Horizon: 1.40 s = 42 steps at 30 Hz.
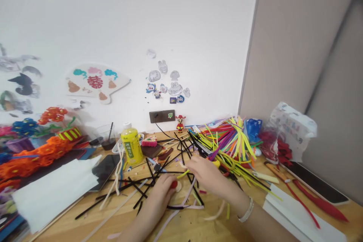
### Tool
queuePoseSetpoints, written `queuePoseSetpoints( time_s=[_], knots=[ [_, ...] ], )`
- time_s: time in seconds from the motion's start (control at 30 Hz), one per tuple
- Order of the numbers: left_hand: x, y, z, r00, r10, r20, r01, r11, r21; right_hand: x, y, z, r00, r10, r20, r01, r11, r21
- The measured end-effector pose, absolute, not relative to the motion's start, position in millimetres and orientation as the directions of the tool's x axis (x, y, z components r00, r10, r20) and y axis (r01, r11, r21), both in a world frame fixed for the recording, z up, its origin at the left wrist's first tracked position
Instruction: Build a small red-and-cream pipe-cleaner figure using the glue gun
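**Red piece in hand, loose stems all around**

Our left hand (pixel 163 189) lies low in the middle of the frame, its grip pinched on a small red piece (pixel 174 185) just above the counter (pixel 198 230). Our right hand (pixel 204 174) sits just right of it, fingers curled by a yellow stem (pixel 183 174). We cannot tell whether that grip holds the stem or only touches it.

As we judge it, the work is partly done. Finished orange flowers (pixel 36 155) are piled at the left edge. Black stems (pixel 147 181) lie scattered under our hands, and a coloured bundle (pixel 227 140) right of centre looks unused.

Both hands are blurred, so the red piece's shape and any join to the yellow stem stay unclear. Our forearms are cut off at the bottom edge.
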State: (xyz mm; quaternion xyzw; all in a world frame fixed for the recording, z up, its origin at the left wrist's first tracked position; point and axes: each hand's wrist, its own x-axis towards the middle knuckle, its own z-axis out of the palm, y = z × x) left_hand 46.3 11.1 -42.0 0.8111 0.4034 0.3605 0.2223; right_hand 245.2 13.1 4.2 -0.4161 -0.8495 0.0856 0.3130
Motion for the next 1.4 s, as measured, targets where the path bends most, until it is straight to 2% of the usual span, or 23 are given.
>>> queuePoseSetpoints(
  time_s=[0.13,0.2,0.33,0.43,0.57,0.7,1.03,1.4],
  knots=[
    [40.2,14.0,-47.9,0.309,0.890,0.335,0.335,-0.431,0.838,245.1,9.7,7.6,-0.535,0.704,0.466,0.728,0.664,-0.167],
    [40.3,13.0,-47.7,0.308,0.904,0.297,0.265,-0.381,0.886,243.7,6.3,10.9,-0.559,0.665,0.494,0.693,0.703,-0.162],
    [45.7,6.2,-37.7,0.341,0.926,0.162,0.095,-0.205,0.974,238.2,1.2,14.2,-0.555,0.638,0.534,0.549,0.763,-0.341],
    [49.9,1.7,-32.4,0.340,0.928,0.151,-0.016,-0.155,0.988,232.5,-0.2,10.5,-0.522,0.676,0.520,0.453,0.736,-0.503],
    [52.8,-2.6,-31.0,0.341,0.932,0.125,-0.112,-0.091,0.989,227.1,-0.7,5.2,-0.509,0.712,0.483,0.396,0.692,-0.604],
    [53.6,-6.0,-29.2,0.330,0.941,0.081,-0.134,-0.038,0.990,226.7,-1.0,7.5,-0.477,0.784,0.398,0.384,0.593,-0.708],
    [60.4,-11.3,-26.2,0.326,0.940,0.100,-0.199,-0.035,0.979,226.2,6.9,-7.7,-0.433,0.855,0.287,0.201,0.402,-0.893],
    [60.3,-19.9,-22.9,0.293,0.945,0.145,-0.123,-0.113,0.986,237.6,10.4,-2.5,-0.515,0.806,0.291,0.002,0.341,-0.940]
  ],
)
